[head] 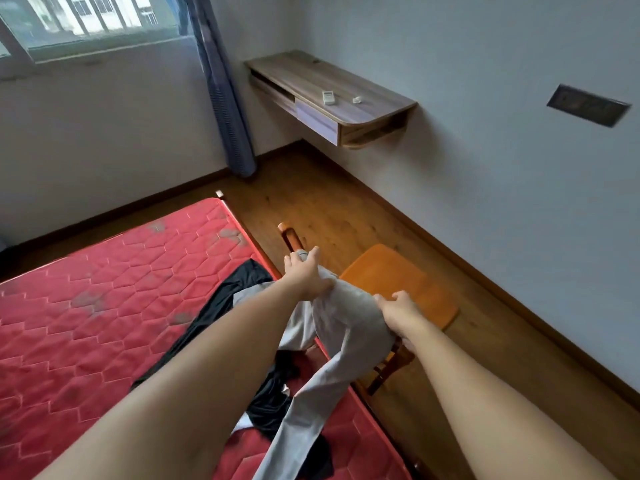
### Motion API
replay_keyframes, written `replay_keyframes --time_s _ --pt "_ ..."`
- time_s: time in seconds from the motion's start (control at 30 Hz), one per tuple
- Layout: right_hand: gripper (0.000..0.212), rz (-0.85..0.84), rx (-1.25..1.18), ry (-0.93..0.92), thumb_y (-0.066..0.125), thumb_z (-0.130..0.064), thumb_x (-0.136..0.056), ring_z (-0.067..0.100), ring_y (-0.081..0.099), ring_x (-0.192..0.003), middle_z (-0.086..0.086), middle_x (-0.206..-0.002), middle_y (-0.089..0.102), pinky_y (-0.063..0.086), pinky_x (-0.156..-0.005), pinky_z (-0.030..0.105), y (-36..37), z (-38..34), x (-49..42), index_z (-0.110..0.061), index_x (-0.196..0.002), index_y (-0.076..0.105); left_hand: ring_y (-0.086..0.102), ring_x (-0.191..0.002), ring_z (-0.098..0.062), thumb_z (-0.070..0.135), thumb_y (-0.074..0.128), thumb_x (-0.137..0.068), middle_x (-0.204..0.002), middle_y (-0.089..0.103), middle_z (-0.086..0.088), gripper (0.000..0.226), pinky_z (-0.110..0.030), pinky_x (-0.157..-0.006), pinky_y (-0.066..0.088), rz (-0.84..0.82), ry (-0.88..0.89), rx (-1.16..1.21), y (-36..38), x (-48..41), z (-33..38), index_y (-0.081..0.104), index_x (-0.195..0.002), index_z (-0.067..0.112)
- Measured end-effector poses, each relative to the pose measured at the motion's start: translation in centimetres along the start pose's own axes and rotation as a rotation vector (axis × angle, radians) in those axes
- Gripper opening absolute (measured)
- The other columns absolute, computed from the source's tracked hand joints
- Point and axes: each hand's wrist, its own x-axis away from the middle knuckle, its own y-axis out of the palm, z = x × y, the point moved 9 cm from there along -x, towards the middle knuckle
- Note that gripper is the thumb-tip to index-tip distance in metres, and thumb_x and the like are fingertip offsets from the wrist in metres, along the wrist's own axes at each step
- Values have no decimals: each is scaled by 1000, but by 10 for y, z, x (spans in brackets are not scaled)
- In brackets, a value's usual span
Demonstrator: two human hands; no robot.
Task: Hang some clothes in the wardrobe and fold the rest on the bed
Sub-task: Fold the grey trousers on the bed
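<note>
A light grey garment is stretched between my hands above the right edge of the bed, with a long part trailing down toward the bottom of the view. My left hand grips its far end, fingers curled around the cloth. My right hand pinches the near side of the bunched fabric. Under the grey garment, dark black clothes lie crumpled on the red quilted mattress. No wardrobe is in view.
An orange wooden chair stands right beside the bed, under my hands. A wall-mounted wooden desk carries a white remote and a small white item. A blue curtain hangs by the window. Wooden floor runs along the right wall.
</note>
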Motion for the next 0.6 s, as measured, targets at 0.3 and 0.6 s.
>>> replay_keyframes --time_s 0.3,0.6 --pt "30 78 -697 175 51 14 -83 30 62 -76 17 -94 64 57 -73 42 -9 6 -1 3 -109 60 56 -98 -21 22 81 -76 -110 55 -6 65 -30 -73 47 87 -197 431 -11 3 -22 43 -126 7" --pt "65 -303 -678 -42 51 -73 -90 31 71 -103 11 -107 76 59 -90 51 -15 -75 76 -15 -112 71 57 -67 -16 11 66 -54 -68 59 -1 20 -25 -56 45 -20 4 857 -78 86 -3 71 -73 17"
